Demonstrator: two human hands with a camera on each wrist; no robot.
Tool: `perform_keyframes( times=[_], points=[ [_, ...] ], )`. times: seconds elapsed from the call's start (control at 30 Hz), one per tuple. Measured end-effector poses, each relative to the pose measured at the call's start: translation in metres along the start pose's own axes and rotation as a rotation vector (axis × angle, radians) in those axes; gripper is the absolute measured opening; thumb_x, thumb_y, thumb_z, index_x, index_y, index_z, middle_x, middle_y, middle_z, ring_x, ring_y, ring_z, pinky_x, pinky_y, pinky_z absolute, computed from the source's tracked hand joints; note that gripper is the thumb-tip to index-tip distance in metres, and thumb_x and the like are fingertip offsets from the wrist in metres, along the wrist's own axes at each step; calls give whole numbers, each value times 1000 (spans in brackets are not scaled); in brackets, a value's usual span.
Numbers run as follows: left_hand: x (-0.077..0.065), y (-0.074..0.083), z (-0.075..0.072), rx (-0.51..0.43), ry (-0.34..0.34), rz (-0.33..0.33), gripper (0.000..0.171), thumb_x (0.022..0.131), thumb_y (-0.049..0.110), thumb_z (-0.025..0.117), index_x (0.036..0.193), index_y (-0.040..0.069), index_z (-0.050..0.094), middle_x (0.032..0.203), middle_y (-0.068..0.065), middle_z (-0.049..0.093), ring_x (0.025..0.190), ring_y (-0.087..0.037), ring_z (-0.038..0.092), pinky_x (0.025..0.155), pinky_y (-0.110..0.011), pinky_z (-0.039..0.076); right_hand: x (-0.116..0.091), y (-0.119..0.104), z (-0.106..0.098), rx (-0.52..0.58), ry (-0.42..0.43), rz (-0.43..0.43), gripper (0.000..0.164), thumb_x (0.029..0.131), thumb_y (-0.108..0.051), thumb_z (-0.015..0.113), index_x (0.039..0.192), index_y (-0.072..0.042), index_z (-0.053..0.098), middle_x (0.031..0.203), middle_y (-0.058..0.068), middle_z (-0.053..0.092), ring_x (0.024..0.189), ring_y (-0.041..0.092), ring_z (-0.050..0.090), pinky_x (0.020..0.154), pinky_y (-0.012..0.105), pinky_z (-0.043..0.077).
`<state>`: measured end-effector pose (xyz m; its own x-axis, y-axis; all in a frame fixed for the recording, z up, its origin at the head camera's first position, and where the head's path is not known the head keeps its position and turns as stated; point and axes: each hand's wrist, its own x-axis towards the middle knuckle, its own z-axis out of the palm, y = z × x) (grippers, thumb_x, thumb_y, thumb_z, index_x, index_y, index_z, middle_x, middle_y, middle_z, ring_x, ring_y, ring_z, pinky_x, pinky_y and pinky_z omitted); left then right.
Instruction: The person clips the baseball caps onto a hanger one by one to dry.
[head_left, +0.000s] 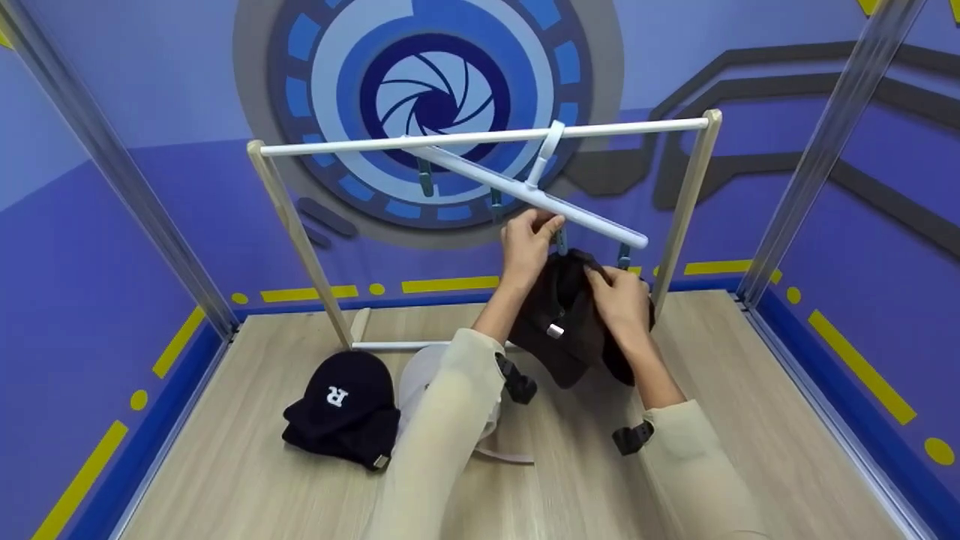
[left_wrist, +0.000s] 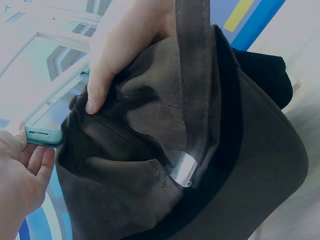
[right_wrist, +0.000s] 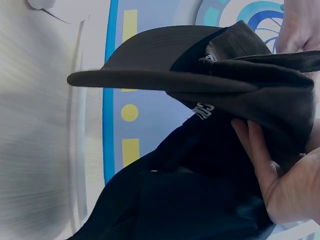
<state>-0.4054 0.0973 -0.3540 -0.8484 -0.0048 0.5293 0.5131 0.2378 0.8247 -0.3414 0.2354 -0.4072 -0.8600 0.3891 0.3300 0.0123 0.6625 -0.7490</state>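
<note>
In the head view a white hanger (head_left: 517,184) hangs tilted from the rack's bar, its right end lower. My left hand (head_left: 527,244) pinches a teal clip (left_wrist: 44,136) on the hanger; the clip's far end meets the edge of a dark brown cap (head_left: 551,337). My right hand (head_left: 622,300) grips that cap by its edge, with the strap and metal buckle (left_wrist: 184,169) facing me. In the right wrist view my fingers (right_wrist: 257,150) lie against its crown. A second, black cap (right_wrist: 190,200) is close behind it; how it is held up is hidden.
The rack has a white bar (head_left: 322,148) on wooden legs (head_left: 300,240). A black cap with a white R (head_left: 341,405) lies on the wooden table (head_left: 225,465). Beside it is a pale cap (head_left: 420,367), partly behind my left sleeve. More teal clips (head_left: 425,178) hang from the hanger.
</note>
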Motion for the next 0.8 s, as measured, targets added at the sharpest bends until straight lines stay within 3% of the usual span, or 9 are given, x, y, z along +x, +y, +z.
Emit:
perform_keyframes(
  times=[0.47, 0.67, 0.8],
  points=[
    [2, 2, 0, 50, -3, 26, 24, 85, 30, 69, 94, 8, 73, 82, 0, 70, 69, -6, 58, 62, -19, 46, 4, -17, -7, 76, 13, -48, 46, 90, -43, 59, 57, -15, 46, 51, -4, 39, 47, 15, 41, 45, 26, 30],
    [-1, 2, 2, 4, -4, 10, 21, 86, 28, 69, 92, 8, 73, 81, 1, 70, 70, -6, 59, 62, -19, 47, 2, -15, -5, 88, 19, -40, 45, 90, -43, 59, 57, -15, 45, 52, -3, 40, 49, 16, 42, 46, 27, 30],
    [-4, 1, 2, 29, -1, 4, 20, 86, 29, 69, 93, 10, 73, 81, 2, 69, 70, -6, 59, 62, -19, 46, 1, -13, -2, 85, 17, -54, 44, 90, -44, 59, 59, -15, 49, 55, -3, 43, 54, 17, 43, 49, 28, 32]
  ],
)
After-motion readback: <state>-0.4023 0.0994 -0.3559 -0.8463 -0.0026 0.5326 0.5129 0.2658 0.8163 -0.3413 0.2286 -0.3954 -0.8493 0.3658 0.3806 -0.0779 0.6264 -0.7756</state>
